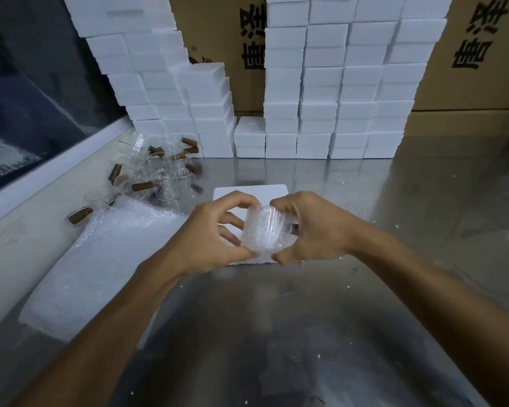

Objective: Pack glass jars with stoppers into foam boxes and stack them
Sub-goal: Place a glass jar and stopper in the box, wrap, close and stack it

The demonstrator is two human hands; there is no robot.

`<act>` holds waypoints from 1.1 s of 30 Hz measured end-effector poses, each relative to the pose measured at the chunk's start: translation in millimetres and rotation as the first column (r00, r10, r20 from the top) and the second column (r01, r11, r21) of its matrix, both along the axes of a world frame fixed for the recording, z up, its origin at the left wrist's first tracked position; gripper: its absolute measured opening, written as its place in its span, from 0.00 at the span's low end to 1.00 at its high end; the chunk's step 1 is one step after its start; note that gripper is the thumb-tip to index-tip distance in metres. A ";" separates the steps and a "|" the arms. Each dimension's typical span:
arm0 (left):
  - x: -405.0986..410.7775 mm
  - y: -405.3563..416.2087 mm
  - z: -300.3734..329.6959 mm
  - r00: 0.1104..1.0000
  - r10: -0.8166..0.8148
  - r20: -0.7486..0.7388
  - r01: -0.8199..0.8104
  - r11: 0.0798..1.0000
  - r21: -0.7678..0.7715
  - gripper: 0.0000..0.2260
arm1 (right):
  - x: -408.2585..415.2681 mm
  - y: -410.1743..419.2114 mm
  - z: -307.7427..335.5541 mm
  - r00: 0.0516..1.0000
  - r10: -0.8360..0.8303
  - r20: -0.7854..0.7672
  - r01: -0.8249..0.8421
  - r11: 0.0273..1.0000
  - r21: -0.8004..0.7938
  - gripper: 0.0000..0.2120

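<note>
Both hands hold a glass jar wrapped in bubble wrap [260, 230] over the middle of the table. My left hand [209, 233] grips its left side with thumb below and fingers curled above. My right hand [312, 227] grips the right side, where a dark stopper end shows by the palm. Beneath them lies a white foam box [265, 193], mostly hidden by the hands. A heap of bare glass jars with brown stoppers [159, 168] lies at the back left.
Tall stacks of white foam boxes [335, 92] line the back, with cardboard cartons [467, 60] behind. A pile of bubble wrap sheets [100, 259] lies at the left. The table [276, 333] is steel, with foam crumbs scattered on it.
</note>
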State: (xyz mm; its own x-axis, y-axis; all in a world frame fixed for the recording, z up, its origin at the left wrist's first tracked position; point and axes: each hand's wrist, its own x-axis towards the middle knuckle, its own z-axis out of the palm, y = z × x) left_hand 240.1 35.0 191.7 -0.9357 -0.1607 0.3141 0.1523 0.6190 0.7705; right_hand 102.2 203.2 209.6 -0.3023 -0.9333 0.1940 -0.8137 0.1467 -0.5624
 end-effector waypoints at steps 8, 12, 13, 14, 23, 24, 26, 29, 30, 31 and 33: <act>6.6 -10.6 -4.7 0.944 0.170 -0.282 -0.209 0.971 -0.113 0.34 | -1.3 10.0 -16.3 0.980 -0.115 0.160 0.167 0.915 -0.367 0.31; 13.0 -18.7 -12.1 0.910 0.191 -0.369 -0.271 0.945 -0.180 0.36 | -5.4 21.1 -34.2 0.940 -0.188 0.286 0.316 0.798 -0.513 0.10; 13.5 -18.8 -14.3 0.905 0.198 -0.376 -0.284 0.940 -0.189 0.36 | -5.3 22.4 -37.5 0.937 -0.197 0.288 0.327 0.788 -0.522 0.08; 13.2 -18.4 -16.6 0.900 0.206 -0.383 -0.295 0.936 -0.191 0.36 | -5.0 22.7 -39.1 0.936 -0.205 0.287 0.332 0.786 -0.521 0.08; 2.5 -15.5 -21.4 0.906 0.202 -0.372 -0.310 0.916 -0.256 0.32 | -2.6 4.6 -31.8 0.774 -0.057 0.631 0.416 0.796 -0.439 0.06; 1.2 -14.5 -22.4 0.914 0.215 -0.343 -0.294 0.935 -0.197 0.32 | -2.9 1.5 -31.8 0.745 -0.055 0.664 0.440 0.790 -0.428 0.05; -0.5 -14.2 -21.9 0.942 0.226 -0.248 -0.234 0.972 -0.002 0.36 | -4.8 -3.9 -31.7 0.735 -0.084 0.673 0.469 0.779 -0.415 0.05; -5.2 -16.7 -24.3 0.965 0.227 -0.128 -0.195 0.956 0.218 0.38 | -9.1 -10.4 -31.2 0.825 -0.157 0.543 0.438 0.786 -0.437 0.06; -7.7 -18.5 -25.9 0.963 0.241 -0.119 -0.201 0.940 0.277 0.35 | -10.0 -12.3 -31.0 0.869 -0.187 0.457 0.407 0.796 -0.447 0.07; -10.7 -19.9 -27.0 0.958 0.264 -0.115 -0.217 0.925 0.311 0.33 | -10.7 -14.7 -31.0 0.907 -0.217 0.362 0.375 0.807 -0.456 0.07; -16.8 -23.7 -29.6 0.942 0.315 -0.115 -0.277 0.925 0.260 0.29 | -11.6 -20.7 -30.6 0.944 -0.247 0.221 0.325 0.822 -0.468 0.07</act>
State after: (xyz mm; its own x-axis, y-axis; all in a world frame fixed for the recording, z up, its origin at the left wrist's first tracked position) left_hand 223.3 11.3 162.1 -0.7777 -0.5102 0.3672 0.1174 0.4560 0.8822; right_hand 90.6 182.5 179.0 -0.6010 -0.5932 0.5357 -0.6829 0.0328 -0.7298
